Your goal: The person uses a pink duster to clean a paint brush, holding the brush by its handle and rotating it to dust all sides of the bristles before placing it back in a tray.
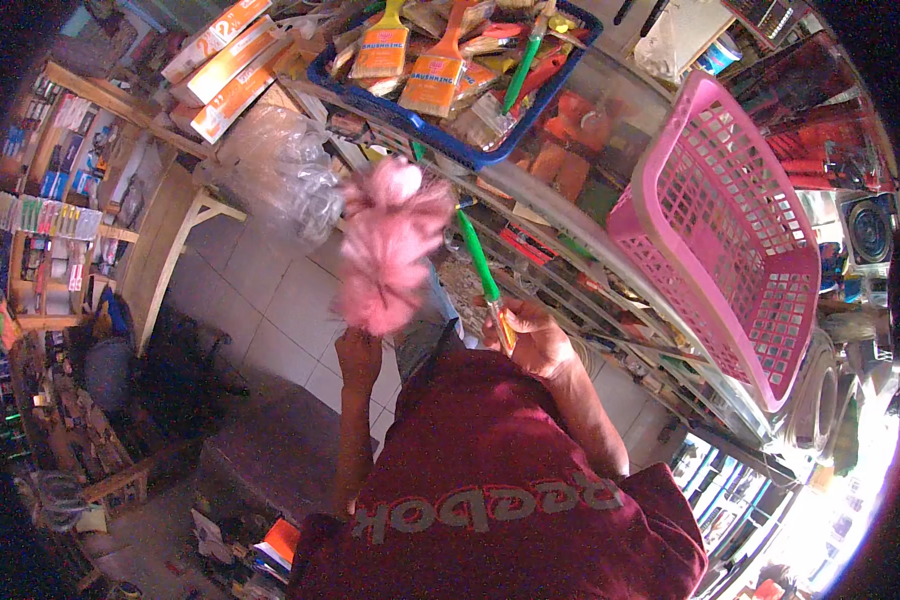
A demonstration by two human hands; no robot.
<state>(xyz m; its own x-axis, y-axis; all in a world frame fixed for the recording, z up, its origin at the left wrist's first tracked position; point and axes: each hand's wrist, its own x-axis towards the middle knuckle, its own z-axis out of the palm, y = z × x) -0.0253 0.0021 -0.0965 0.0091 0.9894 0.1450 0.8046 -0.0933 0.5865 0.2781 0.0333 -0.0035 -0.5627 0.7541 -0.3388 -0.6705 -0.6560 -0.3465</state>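
Note:
My left hand [360, 352] is closed on the lower end of a fluffy pink duster [390, 255], which is blurred; its handle is hidden. In my right hand [532, 334] is a slim tool with a green handle [478, 251], its lower part in clear and orange packaging between thumb and fingers. Beyond both hands, a blue plastic basket [487, 156] holds several paintbrushes with orange wrappers [433, 79] and another green-handled tool [523, 71]. An empty pink plastic basket [645, 172] stands tilted to the right of the blue one.
A glass display counter [607, 255] with goods inside runs diagonally under the baskets. Clear plastic bags [281, 176] and orange-white boxes [232, 75] are at the upper left. Wooden shelves [82, 150] with packaged goods line the left side. A dark chair [187, 352] stands on the tiled floor.

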